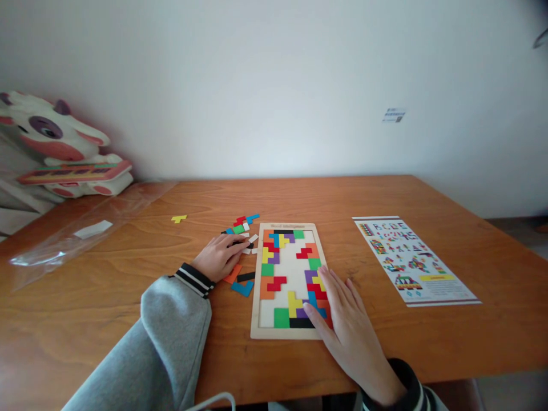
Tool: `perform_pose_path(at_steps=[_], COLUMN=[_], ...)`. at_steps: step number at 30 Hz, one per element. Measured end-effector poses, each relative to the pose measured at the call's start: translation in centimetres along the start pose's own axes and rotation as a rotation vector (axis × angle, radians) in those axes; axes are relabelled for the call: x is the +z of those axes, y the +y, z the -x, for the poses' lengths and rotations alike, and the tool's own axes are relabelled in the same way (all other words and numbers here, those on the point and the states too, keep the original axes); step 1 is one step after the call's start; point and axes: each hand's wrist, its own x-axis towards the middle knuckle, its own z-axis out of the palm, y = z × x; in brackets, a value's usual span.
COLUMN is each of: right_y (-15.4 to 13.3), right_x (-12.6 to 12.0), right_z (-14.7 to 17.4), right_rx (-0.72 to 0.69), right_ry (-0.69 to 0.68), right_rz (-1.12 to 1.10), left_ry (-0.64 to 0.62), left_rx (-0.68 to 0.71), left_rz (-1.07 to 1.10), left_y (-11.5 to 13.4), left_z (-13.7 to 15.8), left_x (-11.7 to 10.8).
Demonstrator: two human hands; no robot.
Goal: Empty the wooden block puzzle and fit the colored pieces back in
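A wooden puzzle board lies on the table, with coloured block pieces set along the sides of its pale tray. Beside its left edge is a loose heap of pieces, among them a green piece, an orange piece, a black bar and a blue piece. My left hand reaches over this heap, fingers stretched out; its fingertips touch or hover over white and black pieces, and I cannot tell which. My right hand rests open on the board's lower right side, covering part of the frame and some pieces.
A printed pattern sheet lies to the right on the wooden table. One yellow piece sits apart at the left. Farther left are a clear plastic bag and a cow-shaped toy keyboard. A white cable shows at the front edge.
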Motion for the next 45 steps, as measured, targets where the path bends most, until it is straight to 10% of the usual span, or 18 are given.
perform_pose_path(at_steps=[26, 45], right_y=[1.2, 4.5], right_x=[-0.4, -0.5], right_z=[0.6, 1.0], right_rx=[0.005, -0.03], right_ry=[0.003, -0.059], right_rz=[0.05, 0.03], left_ry=[0.073, -0.201], left_rx=[-0.151, -0.086], left_rz=[-0.03, 0.082], left_y=[0.8, 2.2], left_z=[-0.2, 0.8], left_x=[-0.9, -1.0])
